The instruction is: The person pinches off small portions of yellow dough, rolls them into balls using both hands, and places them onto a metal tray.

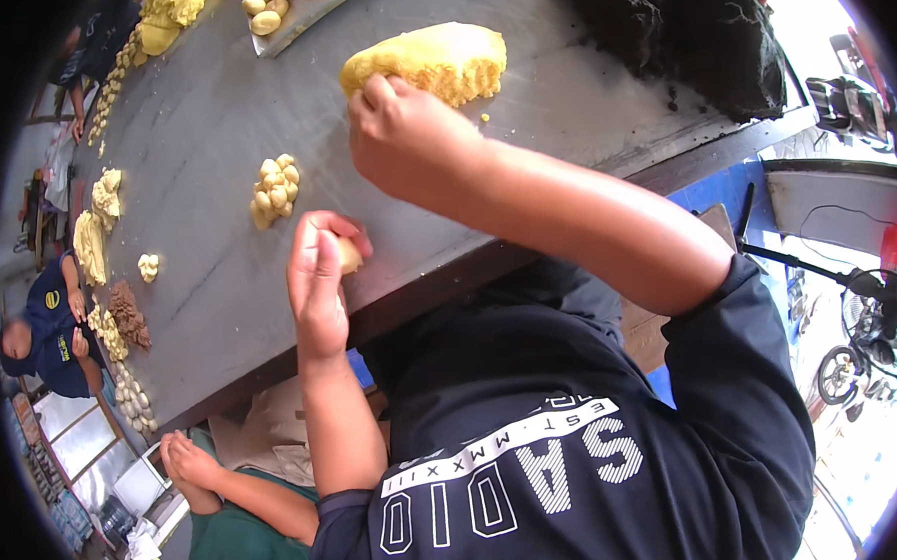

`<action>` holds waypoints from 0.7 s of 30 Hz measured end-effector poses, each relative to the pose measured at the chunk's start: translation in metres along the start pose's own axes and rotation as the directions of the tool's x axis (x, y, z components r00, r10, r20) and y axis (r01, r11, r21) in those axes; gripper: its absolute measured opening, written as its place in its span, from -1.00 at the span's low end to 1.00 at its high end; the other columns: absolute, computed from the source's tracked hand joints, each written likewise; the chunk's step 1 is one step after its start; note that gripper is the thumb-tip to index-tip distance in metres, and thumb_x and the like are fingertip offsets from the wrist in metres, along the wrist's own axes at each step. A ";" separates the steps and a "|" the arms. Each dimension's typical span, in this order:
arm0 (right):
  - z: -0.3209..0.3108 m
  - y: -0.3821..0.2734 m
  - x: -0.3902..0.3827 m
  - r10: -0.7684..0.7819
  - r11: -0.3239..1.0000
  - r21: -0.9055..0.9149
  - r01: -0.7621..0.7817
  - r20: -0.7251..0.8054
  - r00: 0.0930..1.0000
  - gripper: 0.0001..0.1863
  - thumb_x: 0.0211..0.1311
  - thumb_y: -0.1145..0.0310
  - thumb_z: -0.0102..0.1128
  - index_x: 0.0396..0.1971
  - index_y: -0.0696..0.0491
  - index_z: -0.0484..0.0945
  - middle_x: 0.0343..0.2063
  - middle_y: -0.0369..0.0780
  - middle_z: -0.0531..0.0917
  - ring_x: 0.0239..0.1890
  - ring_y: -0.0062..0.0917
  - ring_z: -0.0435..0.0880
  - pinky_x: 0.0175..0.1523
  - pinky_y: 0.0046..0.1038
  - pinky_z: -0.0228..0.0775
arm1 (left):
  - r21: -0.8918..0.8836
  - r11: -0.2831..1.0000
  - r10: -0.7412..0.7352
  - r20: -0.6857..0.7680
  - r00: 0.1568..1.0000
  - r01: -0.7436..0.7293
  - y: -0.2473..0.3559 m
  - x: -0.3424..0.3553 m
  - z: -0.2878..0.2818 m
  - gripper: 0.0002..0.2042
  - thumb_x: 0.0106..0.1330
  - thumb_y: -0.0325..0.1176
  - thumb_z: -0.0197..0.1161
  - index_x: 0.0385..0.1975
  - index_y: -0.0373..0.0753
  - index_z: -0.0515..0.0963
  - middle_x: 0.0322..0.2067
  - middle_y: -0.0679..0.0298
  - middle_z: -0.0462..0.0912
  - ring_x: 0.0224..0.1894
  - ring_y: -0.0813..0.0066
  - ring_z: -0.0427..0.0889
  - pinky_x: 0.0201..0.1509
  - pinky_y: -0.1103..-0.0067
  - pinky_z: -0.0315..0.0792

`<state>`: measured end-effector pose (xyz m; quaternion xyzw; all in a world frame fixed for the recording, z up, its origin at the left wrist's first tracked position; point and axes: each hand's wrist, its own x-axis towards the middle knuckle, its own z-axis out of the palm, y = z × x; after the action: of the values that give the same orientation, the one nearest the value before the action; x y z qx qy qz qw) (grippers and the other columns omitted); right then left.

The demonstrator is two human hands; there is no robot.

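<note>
My left hand (pixel 313 284) is curled around a pale piece of dough (pixel 348 256) just over the table's near edge. Farther in, my right hand (pixel 405 138) is closed at the near left side of a large yellow dough mass (pixel 433 59), its fingertips against the crumbly lump. Whatever those fingers pinch is hidden behind the hand. Between the two hands and a little to the left lies a small cluster of pale dough balls (pixel 274 187) on the grey tabletop (pixel 216 100).
A tray (pixel 310 19) of round dough balls stands at the far side. Along the left are more dough lumps (pixel 92 244), brown crumbly filling (pixel 127 311) and rows of small pieces. Co-workers' hands (pixel 188 459) are at the lower left. A black covered bulk (pixel 689 45) sits far right.
</note>
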<state>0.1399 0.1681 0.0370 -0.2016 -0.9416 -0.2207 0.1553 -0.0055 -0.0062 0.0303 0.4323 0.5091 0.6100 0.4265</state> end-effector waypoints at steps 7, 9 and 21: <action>-0.023 0.014 -0.050 0.035 0.845 0.533 -0.046 0.031 0.999 -0.83 0.18 0.33 0.42 -0.26 0.02 0.84 -0.16 -0.20 0.73 -0.03 -0.31 0.74 0.00 -0.27 0.75 | 0.735 0.604 0.237 0.204 0.950 -0.308 0.015 -0.004 -0.004 -0.67 0.37 -0.63 0.54 0.11 -0.32 0.75 0.12 0.06 0.82 0.06 0.24 0.82 0.16 0.37 0.72; -0.025 0.017 -0.062 0.113 0.775 0.627 -0.078 -0.017 0.993 -0.86 0.24 0.32 0.40 -0.27 0.02 0.82 -0.18 -0.21 0.72 -0.01 -0.28 0.76 -0.01 -0.23 0.77 | 0.681 0.653 0.258 0.211 0.943 -0.331 0.005 -0.003 -0.006 -0.55 0.31 -0.68 0.57 0.22 -0.30 0.77 0.09 0.05 0.87 0.06 0.24 0.85 0.15 0.36 0.76; -0.022 0.043 -0.057 0.034 0.780 0.624 -0.048 0.034 0.999 -0.89 0.34 0.41 0.33 -0.24 0.06 0.80 -0.22 -0.21 0.80 -0.07 -0.23 0.89 -0.01 -0.22 0.78 | 0.579 0.793 0.026 0.278 0.960 -0.189 0.013 0.004 -0.016 -0.34 0.45 -0.67 0.48 0.57 -0.20 0.57 0.07 0.04 0.89 0.05 0.39 0.88 0.14 0.35 0.79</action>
<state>0.2137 0.1755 0.0491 -0.1614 -0.9585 0.1091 0.2081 -0.0229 -0.0080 0.0422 0.6482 0.5909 0.3797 0.2940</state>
